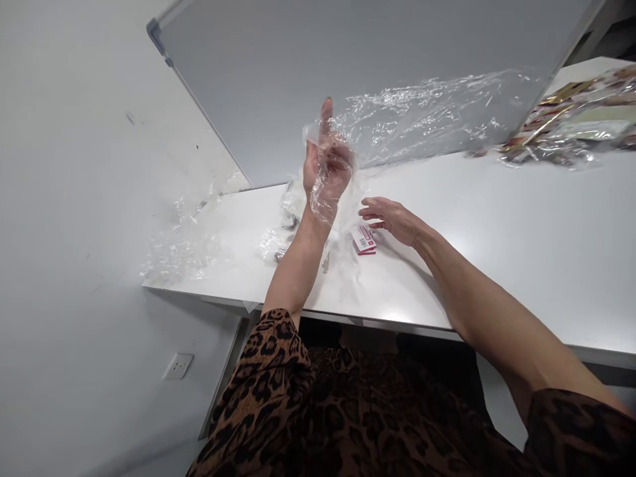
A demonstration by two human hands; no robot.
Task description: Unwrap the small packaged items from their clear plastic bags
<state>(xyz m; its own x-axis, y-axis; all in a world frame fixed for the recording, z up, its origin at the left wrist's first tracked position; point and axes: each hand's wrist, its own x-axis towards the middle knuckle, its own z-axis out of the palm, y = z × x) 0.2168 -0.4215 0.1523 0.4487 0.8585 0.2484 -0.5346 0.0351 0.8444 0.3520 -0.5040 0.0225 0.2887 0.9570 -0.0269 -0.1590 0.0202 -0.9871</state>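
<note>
Leopard-print garment (pixel 368 417) nearest. Clear film (pixel 412 112) drapes over left hand (pixel 328 162), one finger upright, others curled, grip unclear; hand's height seemingly holds most film above white table (pixel 507 225). Film trails far right. Right hand (pixel 393 220), loosely spread, seemingly empty, hovers beside pink-white packet (pixel 364 240).

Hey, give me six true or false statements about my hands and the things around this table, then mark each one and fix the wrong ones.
1. Clear film is at the left hand, whose index finger points up. True.
2. A small pink-and-white pack lies near the right hand. True.
3. The right hand is clenched into a fist. False: its fingers are extended.
4. The left hand is lower in the picture than the right. False: it is higher.
5. A wall socket shows at the lower left. True.
6. The person wears plain white. False: the sleeves are brown with a black animal-print pattern.
</note>
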